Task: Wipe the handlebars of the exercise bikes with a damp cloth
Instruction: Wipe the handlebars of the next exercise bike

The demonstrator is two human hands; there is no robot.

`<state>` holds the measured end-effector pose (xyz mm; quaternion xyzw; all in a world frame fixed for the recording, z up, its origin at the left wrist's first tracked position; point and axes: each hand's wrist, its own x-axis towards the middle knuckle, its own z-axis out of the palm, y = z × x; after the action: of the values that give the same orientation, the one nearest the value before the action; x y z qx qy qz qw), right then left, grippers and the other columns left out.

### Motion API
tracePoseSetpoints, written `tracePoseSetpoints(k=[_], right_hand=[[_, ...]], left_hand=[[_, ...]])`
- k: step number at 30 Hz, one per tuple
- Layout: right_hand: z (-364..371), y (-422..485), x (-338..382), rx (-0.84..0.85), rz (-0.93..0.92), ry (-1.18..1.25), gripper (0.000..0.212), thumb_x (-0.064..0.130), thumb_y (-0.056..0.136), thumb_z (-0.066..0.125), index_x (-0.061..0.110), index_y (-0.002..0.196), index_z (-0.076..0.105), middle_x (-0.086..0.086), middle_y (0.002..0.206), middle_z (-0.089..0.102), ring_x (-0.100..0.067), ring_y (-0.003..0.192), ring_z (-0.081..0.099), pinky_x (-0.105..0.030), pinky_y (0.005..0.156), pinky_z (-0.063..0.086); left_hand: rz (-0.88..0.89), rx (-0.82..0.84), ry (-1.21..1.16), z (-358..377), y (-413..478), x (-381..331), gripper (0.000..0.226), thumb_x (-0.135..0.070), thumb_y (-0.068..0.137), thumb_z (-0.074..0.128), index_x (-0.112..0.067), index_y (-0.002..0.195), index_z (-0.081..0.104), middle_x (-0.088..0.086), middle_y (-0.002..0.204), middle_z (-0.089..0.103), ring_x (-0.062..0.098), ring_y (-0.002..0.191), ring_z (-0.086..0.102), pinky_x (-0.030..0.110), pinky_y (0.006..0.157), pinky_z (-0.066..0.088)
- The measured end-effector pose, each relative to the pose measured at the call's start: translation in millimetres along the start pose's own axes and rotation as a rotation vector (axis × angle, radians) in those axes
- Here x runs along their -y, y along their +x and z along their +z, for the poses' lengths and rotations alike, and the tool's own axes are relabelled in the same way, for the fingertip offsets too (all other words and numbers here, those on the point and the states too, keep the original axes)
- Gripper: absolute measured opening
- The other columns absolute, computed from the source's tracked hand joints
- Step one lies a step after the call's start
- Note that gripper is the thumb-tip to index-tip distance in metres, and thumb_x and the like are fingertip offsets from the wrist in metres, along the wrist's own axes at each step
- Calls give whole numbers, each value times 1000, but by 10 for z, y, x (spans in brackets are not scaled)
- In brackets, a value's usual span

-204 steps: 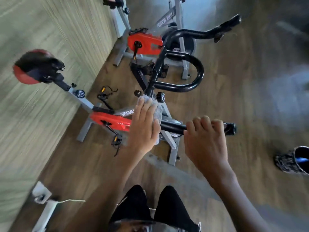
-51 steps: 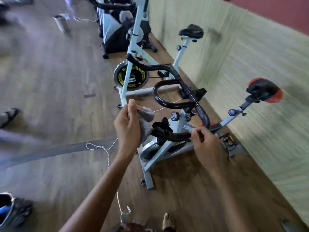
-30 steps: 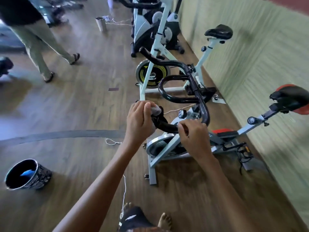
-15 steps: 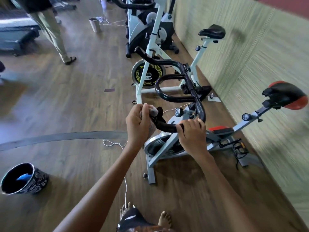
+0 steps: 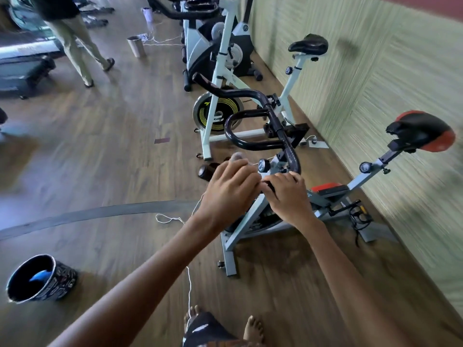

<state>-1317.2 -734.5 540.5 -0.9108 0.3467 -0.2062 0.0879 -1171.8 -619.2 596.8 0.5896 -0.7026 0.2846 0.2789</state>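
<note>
Left hand (image 5: 230, 186) curls its grip round the cloth (image 5: 236, 156) at the near end of the handlebar (image 5: 290, 154); right hand (image 5: 288, 194) clamps the handlebar just beside; cloth looks soft, limp, light, best bunched in the palm; handlebar rigid, probably slick once damp.

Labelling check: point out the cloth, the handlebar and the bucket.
cloth (image 5: 237, 156), head view, grey corner left uncovered.
handlebar (image 5: 253, 147), head view, lower run of the black loop.
bucket (image 5: 61, 284), head view, patterned outer wall.
</note>
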Motion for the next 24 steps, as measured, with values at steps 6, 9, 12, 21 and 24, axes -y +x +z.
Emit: tracePoseSetpoints(k=[6, 9, 12, 21, 24], right_hand=[[-83, 10, -155, 39, -54, 26, 46, 43, 99, 19, 25, 113, 60, 7, 105, 66, -16, 105, 57, -36, 106, 25], [-48, 3, -137, 18, -36, 57, 46, 42, 100, 20, 24, 111, 61, 8, 101, 65, -15, 102, 56, -35, 106, 24], [-3, -17, -113, 7, -5, 44, 42, 40, 101, 22, 24, 110, 60, 8, 99, 63, -15, 101, 55, -38, 108, 25], [82, -13, -98, -89, -10, 40, 38, 35, 102, 25, 21, 104, 61, 5, 93, 63, -20, 93, 57, -36, 106, 22], [86, -27, -92, -110, -10, 26, 37, 34, 101, 27, 20, 104, 62, 3, 95, 65, -21, 95, 58, -36, 106, 23]], left_hand=[[245, 244, 367, 173, -243, 232, 26, -32, 103, 49, -10, 108, 61, 10, 106, 64, 30, 100, 62, 39, 84, 49], [240, 246, 419, 106, -244, 293, 36, -38, 103, 46, -7, 115, 60, 11, 111, 63, 31, 104, 60, 42, 90, 48], [257, 317, 500, 269, -213, 98, 35, -37, 97, 53, -8, 114, 60, 9, 105, 64, 27, 96, 61, 42, 94, 47], [420, 285, 525, -49, -154, 458, 34, -31, 102, 49, -2, 116, 58, 15, 106, 64, 33, 99, 61, 44, 93, 47], [394, 436, 568, 223, -157, 194, 37, -31, 100, 49, -2, 121, 57, 14, 108, 64, 31, 99, 61, 45, 94, 48]])
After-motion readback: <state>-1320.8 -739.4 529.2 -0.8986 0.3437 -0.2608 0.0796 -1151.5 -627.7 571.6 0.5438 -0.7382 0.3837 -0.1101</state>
